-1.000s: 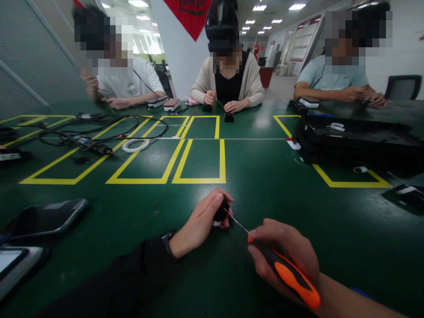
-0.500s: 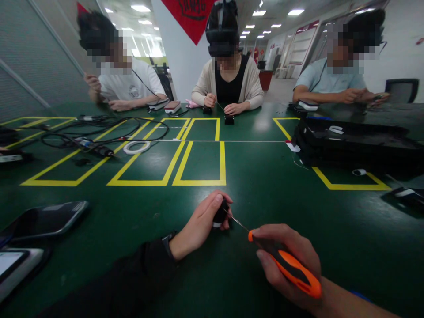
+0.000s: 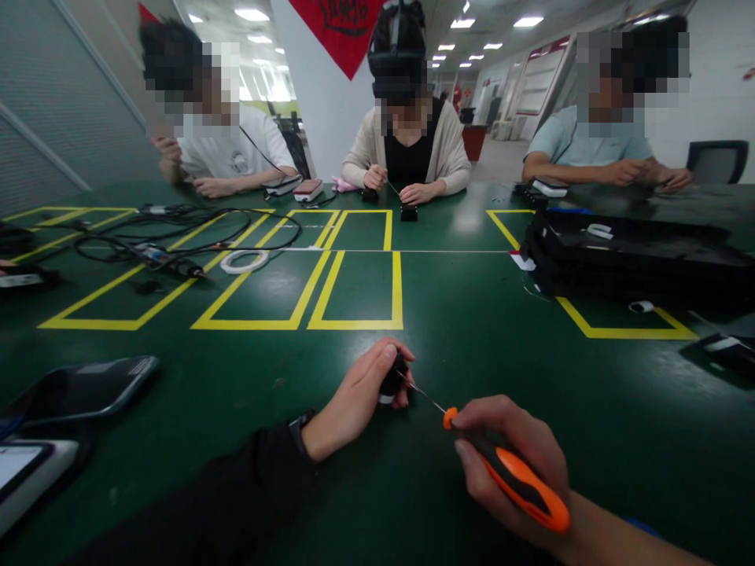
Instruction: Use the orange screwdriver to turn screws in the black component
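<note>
Orange-and-black screwdriver (image 3: 531, 491) gripped in right hand (image 3: 538, 450), tip at black part (image 3: 390, 385) clasped in curled left hand (image 3: 352, 399) over green worktop (image 3: 465, 338).

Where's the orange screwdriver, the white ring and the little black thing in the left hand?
Orange screwdriver (image 3: 529, 487): head view, on the middle of its handle.
White ring (image 3: 225, 266): head view, on its band, not the hole.
Little black thing (image 3: 390, 383): head view, on its dark side.
</note>
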Motion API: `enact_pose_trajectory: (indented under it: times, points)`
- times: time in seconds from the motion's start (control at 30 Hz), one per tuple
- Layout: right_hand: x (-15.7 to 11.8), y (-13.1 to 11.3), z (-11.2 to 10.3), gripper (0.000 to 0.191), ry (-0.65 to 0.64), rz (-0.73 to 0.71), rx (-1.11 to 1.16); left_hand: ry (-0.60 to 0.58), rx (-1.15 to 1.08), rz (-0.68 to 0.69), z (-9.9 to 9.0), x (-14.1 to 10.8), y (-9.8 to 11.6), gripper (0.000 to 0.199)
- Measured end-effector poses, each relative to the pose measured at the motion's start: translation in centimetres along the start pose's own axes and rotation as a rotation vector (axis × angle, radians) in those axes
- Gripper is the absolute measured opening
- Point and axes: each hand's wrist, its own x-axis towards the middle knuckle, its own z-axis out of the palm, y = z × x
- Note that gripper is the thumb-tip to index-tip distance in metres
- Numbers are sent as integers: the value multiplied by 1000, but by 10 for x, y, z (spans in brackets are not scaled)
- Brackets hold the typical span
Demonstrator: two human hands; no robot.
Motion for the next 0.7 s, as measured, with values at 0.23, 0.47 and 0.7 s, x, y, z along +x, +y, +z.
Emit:
enact_pose_trajectory:
  times: [0.23,0.47,0.7]
  points:
    - [0,4,4,23,-29,-87,95,-13,-1,-2,1,-1,2,33]
    - [3,1,2,22,1,-102,71,-23,4,1,0,-1,0,31]
    - [2,2,1,23,-37,-113,51,-18,2,-8,0,-3,1,31]
